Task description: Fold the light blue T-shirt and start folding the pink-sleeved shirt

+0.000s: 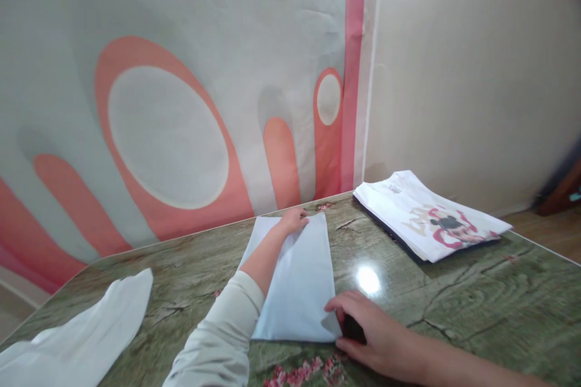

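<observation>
A pale, bluish-white garment (302, 278), folded into a long rectangle, lies flat on the table in front of me. My left hand (294, 222) reaches across to its far end, fingers curled together against the fabric there. At the near right corner, my right hand (367, 335) has that corner between thumb and fingers and lifts it slightly, turning the cloth over there. The left forearm covers part of the garment's left side. What kind of garment it is cannot be made out.
A stack of folded white T-shirts (408, 208), the top one printed with a cartoon mouse figure, lies at the back right. Crumpled white cloth (86, 332) lies at the left. The table (181, 308) has a wood-and-flower print and meets a patterned wall covering (290, 30) behind.
</observation>
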### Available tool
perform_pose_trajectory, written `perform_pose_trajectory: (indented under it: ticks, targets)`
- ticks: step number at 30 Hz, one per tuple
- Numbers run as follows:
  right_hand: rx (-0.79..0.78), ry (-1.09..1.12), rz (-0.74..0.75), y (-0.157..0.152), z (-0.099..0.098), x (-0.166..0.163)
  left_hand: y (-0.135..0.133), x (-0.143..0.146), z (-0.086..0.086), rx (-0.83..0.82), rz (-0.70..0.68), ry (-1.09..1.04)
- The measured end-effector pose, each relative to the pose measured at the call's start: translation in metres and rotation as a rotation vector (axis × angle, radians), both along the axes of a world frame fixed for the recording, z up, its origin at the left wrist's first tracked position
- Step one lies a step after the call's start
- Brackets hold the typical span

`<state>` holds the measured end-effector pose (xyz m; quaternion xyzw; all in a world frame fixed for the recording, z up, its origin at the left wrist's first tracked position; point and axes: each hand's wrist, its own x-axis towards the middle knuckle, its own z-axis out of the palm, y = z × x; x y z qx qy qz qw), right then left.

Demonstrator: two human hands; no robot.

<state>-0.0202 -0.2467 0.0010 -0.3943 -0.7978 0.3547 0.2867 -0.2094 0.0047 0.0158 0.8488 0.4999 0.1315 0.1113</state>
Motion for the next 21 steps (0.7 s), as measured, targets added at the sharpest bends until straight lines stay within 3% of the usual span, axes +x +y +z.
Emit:
perform_pose_trajectory:
  ticks: [4, 11, 21]
  targets:
    - [0.016, -0.009, 0.032, -0.002, -0.001, 0.0, -0.001, 0.007, -0.008, 0.009, -0.081, -0.051]
    - [0.051, -0.01, 0.078, 0.003, 0.007, 0.001, 0.012, 0.026, -0.002, -0.048, -0.199, -0.066]
    - [0.168, -0.012, 0.151, 0.0, 0.013, -0.001, 0.024, 0.016, -0.006, -0.18, -0.121, 0.03]
